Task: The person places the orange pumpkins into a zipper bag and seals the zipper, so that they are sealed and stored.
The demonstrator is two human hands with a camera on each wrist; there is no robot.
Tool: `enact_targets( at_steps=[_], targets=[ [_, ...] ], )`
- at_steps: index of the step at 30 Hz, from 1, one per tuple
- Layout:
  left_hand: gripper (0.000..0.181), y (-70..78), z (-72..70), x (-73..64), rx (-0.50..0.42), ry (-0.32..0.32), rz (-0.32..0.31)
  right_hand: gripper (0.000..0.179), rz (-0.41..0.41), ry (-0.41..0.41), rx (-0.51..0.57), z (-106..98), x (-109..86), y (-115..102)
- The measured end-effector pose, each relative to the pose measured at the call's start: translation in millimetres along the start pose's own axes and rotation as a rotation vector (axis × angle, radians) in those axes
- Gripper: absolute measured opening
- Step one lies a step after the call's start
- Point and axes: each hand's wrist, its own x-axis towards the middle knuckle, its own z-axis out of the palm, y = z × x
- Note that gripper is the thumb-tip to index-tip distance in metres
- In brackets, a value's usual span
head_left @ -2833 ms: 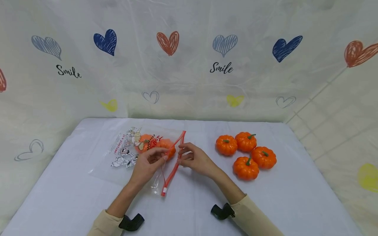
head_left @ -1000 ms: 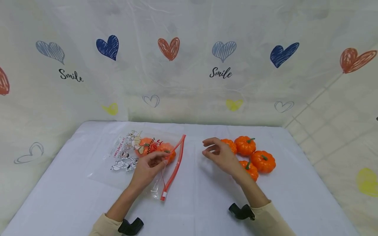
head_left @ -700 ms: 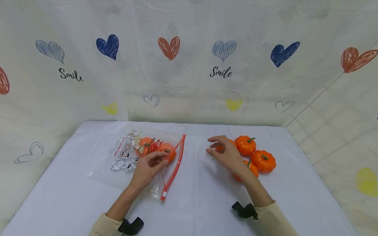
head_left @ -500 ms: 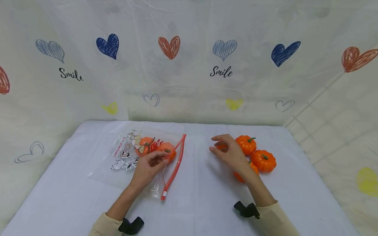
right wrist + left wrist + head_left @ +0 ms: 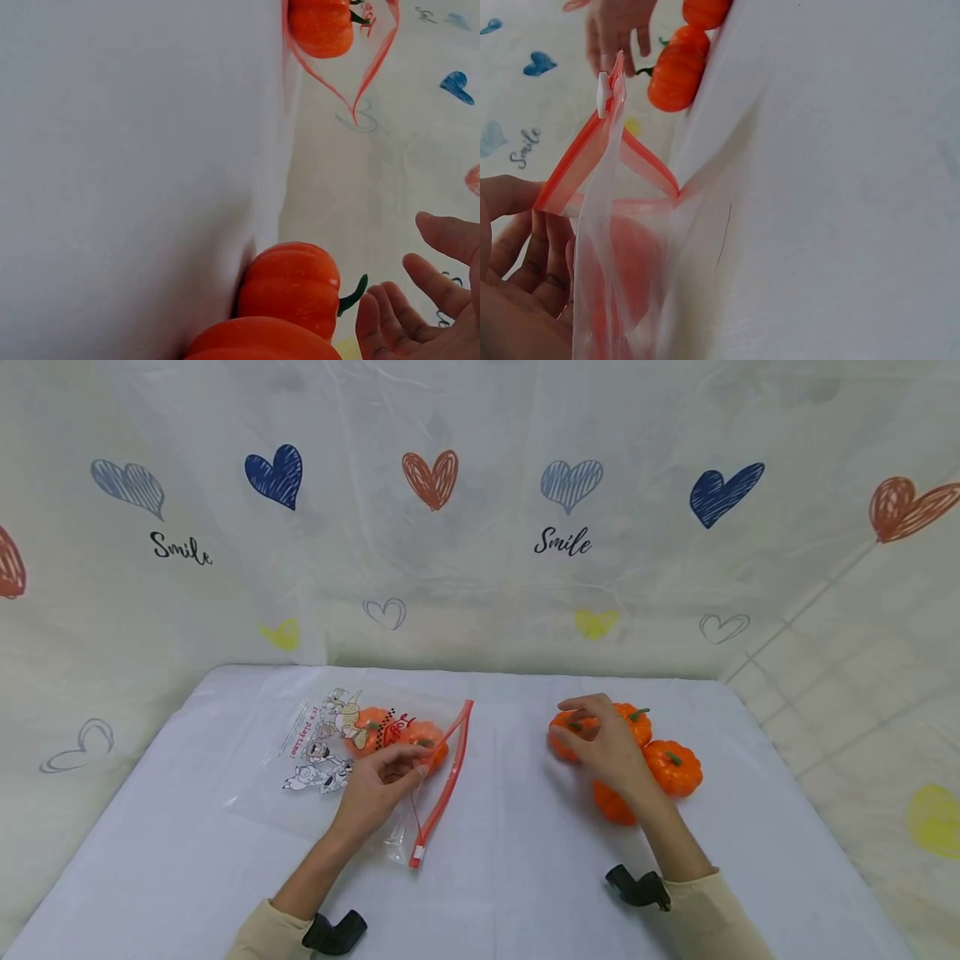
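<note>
A clear zip bag (image 5: 258, 781) with printed cartoon figures and a red zip edge lies on the left, its mouth parted towards the right. Two orange toy pumpkins (image 5: 367, 727) show through its film. My left hand (image 5: 378, 785) pinches the near side of the red mouth edge between thumb and fingers, which the left wrist view confirms. My right hand (image 5: 611, 747) hovers over a cluster of loose pumpkins, fingers spread and holding nothing. Its thumb and fingertips are above the leftmost pumpkin (image 5: 561, 743). In the right wrist view a green stem (image 5: 352, 296) points towards the fingers, apart from them.
Beside the right hand lie more loose pumpkins (image 5: 675, 768), one partly under the wrist (image 5: 615, 806). A white cloth (image 5: 480, 902) covers the table. Behind stands a pale curtain (image 5: 487, 568) printed with hearts. Black wrist cameras (image 5: 336, 933) sit at both cuffs.
My right hand has let go of the bag's far zip edge and moved right, to above the leftmost loose pumpkin. The left hand keeps its pinch and has hardly moved.
</note>
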Motion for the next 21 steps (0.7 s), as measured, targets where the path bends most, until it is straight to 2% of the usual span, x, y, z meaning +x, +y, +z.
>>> enact_targets(
  at_steps=[12, 21],
  targets=[
    [0.026, -1.5, -0.3, 0.1, 0.001, 0.003, -0.005, 0.044, 0.000, 0.013, -0.077, -6.6, 2.6, 10.4],
    [0.024, -2.7, 0.4, 0.6, -0.012, 0.000, -0.001, 0.048, 0.041, -0.004, -0.110, -10.7, 2.9, 15.7]
  ],
)
